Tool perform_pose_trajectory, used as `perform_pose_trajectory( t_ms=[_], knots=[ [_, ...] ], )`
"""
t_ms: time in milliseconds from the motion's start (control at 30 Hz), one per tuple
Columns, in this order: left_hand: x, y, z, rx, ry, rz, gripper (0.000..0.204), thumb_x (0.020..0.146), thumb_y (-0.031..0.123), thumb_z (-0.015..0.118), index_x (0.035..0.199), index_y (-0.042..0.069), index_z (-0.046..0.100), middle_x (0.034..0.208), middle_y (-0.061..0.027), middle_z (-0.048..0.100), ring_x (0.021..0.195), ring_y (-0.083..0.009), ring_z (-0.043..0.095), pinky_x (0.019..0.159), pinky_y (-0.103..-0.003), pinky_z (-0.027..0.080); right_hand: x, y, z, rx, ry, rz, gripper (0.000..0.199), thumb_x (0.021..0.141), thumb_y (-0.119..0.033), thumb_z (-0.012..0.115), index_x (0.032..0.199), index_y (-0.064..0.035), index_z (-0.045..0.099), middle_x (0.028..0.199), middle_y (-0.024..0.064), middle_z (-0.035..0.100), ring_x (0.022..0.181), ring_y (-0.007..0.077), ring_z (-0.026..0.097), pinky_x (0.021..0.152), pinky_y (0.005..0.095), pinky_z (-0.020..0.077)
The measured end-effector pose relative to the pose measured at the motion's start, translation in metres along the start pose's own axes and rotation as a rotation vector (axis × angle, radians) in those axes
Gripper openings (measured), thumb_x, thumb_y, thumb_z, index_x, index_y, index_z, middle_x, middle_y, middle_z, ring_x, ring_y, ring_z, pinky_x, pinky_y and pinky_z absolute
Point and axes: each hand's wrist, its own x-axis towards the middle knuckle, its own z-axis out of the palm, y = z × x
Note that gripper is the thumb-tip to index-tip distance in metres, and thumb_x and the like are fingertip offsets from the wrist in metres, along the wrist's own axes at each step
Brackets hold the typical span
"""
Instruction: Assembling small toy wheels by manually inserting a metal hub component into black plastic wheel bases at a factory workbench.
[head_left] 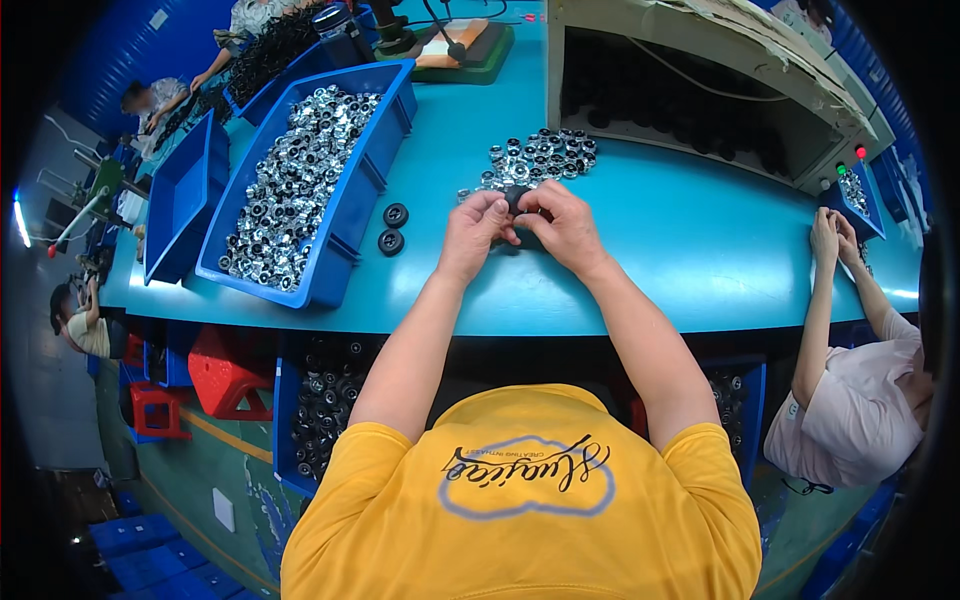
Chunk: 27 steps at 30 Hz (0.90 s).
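Observation:
My left hand and my right hand meet over the teal table, fingertips pinched together on a small black round part. Just beyond the hands lies a loose pile of small silver and black round parts. Two black round pieces sit on the table to the left of my left hand. My yellow shirt fills the lower middle of the view.
A long blue bin full of shiny round parts stands at the left, beside a blue bin that shows no contents. A beige machine housing stands at the back right. Another person's hands work at the right edge. Under the table hangs a bin of parts.

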Motion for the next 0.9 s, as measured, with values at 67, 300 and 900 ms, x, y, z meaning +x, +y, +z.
perform_pose_trajectory(
  t_ms=[67, 300, 900],
  knots=[
    [0.000, 0.000, 0.000, 0.048, 0.003, -0.005, 0.028, 0.102, 0.029, 0.065, 0.110, 0.002, 0.062, 0.093, -0.0045, 0.068, 0.071, -0.0122, 0.063, 0.067, -0.029, 0.059, 0.000, 0.003, 0.001, 0.106, -0.031, 0.084, 0.017, 0.080, -0.006, 0.080, 0.093, -0.0043, 0.069, 0.085, 0.0033, 0.060, 0.071, 0.0150, 0.060, 0.065, 0.0291, 0.0496],
    [-0.001, -0.002, 0.001, 0.159, 0.027, 0.048, 0.024, 0.101, 0.024, 0.067, 0.112, 0.002, 0.064, 0.092, -0.0033, 0.067, 0.073, -0.0100, 0.061, 0.066, -0.027, 0.056, 0.000, 0.008, -0.002, 0.623, -0.195, 0.399, 0.014, 0.090, -0.015, 0.078, 0.093, -0.0081, 0.066, 0.078, -0.0071, 0.054, 0.069, 0.0038, 0.051, 0.058, 0.0229, 0.0403],
    [-0.003, 0.001, 0.004, 0.252, 0.064, 0.107, 0.019, 0.106, 0.020, 0.058, 0.110, 0.002, 0.060, 0.088, -0.0035, 0.060, 0.073, -0.0103, 0.060, 0.070, -0.029, 0.056, 0.008, 0.033, -0.026, -0.086, 0.086, 0.235, 0.018, 0.086, -0.017, 0.079, 0.102, -0.0080, 0.076, 0.090, 0.0021, 0.067, 0.081, 0.0143, 0.064, 0.070, 0.0294, 0.0517]
  ],
)
